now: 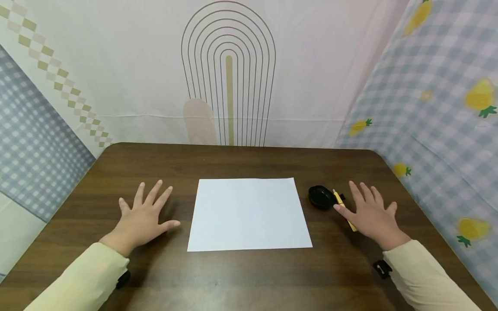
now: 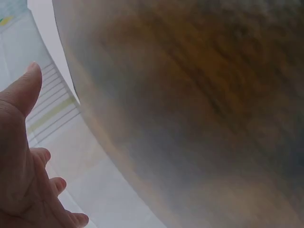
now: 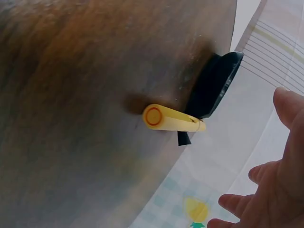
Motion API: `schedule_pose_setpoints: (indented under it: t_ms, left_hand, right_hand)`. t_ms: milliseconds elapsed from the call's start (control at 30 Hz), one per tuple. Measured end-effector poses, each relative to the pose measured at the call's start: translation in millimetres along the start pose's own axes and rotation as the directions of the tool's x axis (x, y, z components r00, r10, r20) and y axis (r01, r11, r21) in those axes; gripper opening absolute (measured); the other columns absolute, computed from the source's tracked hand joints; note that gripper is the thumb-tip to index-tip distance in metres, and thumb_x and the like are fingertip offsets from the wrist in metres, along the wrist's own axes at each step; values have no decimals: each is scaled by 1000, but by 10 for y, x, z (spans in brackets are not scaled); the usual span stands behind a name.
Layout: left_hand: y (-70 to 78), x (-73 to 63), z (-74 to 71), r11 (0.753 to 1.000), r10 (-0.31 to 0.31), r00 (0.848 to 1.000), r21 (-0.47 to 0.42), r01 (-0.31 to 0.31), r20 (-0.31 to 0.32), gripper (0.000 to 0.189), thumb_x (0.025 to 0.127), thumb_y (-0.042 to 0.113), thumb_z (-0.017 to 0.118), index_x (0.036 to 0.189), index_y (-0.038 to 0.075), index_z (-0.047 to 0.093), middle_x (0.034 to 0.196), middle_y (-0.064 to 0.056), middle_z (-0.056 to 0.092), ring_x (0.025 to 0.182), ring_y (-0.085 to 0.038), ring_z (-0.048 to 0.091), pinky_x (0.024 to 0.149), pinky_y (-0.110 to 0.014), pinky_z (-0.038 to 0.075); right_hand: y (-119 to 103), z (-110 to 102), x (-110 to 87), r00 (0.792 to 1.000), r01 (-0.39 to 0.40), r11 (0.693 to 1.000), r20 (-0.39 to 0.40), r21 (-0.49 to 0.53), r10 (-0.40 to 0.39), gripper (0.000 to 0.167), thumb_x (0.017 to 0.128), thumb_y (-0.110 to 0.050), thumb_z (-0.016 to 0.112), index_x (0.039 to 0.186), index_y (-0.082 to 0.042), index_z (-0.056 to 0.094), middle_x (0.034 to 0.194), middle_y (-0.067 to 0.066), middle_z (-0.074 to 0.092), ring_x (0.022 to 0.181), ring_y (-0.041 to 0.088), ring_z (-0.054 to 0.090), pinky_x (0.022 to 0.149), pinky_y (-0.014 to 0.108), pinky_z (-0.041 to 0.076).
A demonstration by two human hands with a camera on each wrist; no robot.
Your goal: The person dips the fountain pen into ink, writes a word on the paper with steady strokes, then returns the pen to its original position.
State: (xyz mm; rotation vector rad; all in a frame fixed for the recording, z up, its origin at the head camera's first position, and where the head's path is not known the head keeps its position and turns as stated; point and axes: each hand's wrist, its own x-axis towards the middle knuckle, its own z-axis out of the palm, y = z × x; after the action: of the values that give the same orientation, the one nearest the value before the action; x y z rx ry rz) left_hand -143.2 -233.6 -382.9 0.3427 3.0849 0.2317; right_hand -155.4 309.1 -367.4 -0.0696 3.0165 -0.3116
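Note:
A blank white sheet of paper (image 1: pixel 249 214) lies flat on the brown wooden table (image 1: pixel 241 276). My left hand (image 1: pixel 141 220) is to the left of the paper, fingers spread, holding nothing. Right of the paper, my right hand (image 1: pixel 371 216) has its fingers spread too, its thumb over a yellow pen (image 1: pixel 339 198) in the head view. In the right wrist view the yellow pen (image 3: pixel 175 119) lies on the table apart from the hand (image 3: pixel 280 175). Beside the pen is a small black round object (image 1: pixel 320 197) with a short tab; its kind is unclear.
A white cloth (image 1: pixel 148 65) with an arch pattern hangs behind the table's far edge. Blue checked cloth (image 1: pixel 439 129) with yellow fruit prints borders the right side, and another checked cloth (image 1: pixel 35 142) the left. Dark wrist straps (image 1: pixel 382 268) show at the sleeves.

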Motion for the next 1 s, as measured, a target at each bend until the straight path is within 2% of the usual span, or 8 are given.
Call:
schedule_pose_setpoints:
  t_ms: [467,733,1000]
  left_hand:
    - [105,23,47,995,97,995,10,-97,12,92,83,64,61,153,15,28,160,-12,16,141,-53,10,89,-86,10]
    - [169,37,110,986,167,985,15,-168,29,92,81,68,60,153,18,31,159,-10,19,141,-51,14,89,-85,15]
    - [225,69,152,976,219,974,-28,-218,65,91,80,67,62,152,20,32,159,-10,20,141,-50,16,88,-85,17]
  right_hand:
    - [18,68,25,998,-27,999,50,24,26,99,92,-70,38,155,-4,2,151,36,12,134,58,10,90,80,14]
    - [42,97,42,997,-38,999,62,23,36,101,91,-72,37,154,-1,5,149,38,18,131,59,18,90,80,19]
    - [58,133,67,996,-45,999,72,23,43,101,91,-71,40,154,1,8,145,40,25,128,60,26,91,77,28]
